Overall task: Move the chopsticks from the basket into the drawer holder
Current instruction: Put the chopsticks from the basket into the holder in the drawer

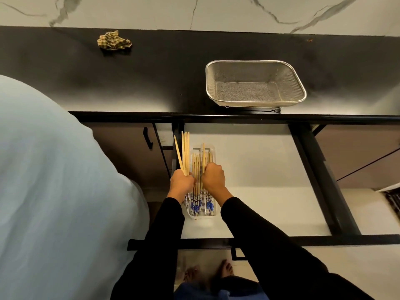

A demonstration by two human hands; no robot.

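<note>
black sleeves (249,245) run up from the bottom edge toward the open drawer (259,169), and below them i can see bare feet (225,268) on the floor, blurred. a big pale blue cloth shape (54,180) fills the left side close to the lens; i can't tell what it is.

my left hand (181,182) is closed around a bundle of chopsticks (185,152), their plain tips fanning up and away from me, one stick splayed off to the left. that bundle sits just over the left edge of the holder (202,216), a white tray lying on the drawer floor near its left wall. my right hand (213,176) is curled in a fist over the holder, knuckles up, gripping a few more sticks whose tips poke out beyond the fingers; how many, i can't tell.

more chopsticks (198,202) already lie in the holder, side by side, blue-and-white patterned ends toward me, plain ends away. both hands partly cover them.

up on the black counter (151,72) the wire mesh basket (255,83) stands near the front edge, to the right of the hands, with nothing in it. a crumpled checked rag (113,41) lies far back on the left, well apart from the basket, by the marble wall (216,11).
</note>
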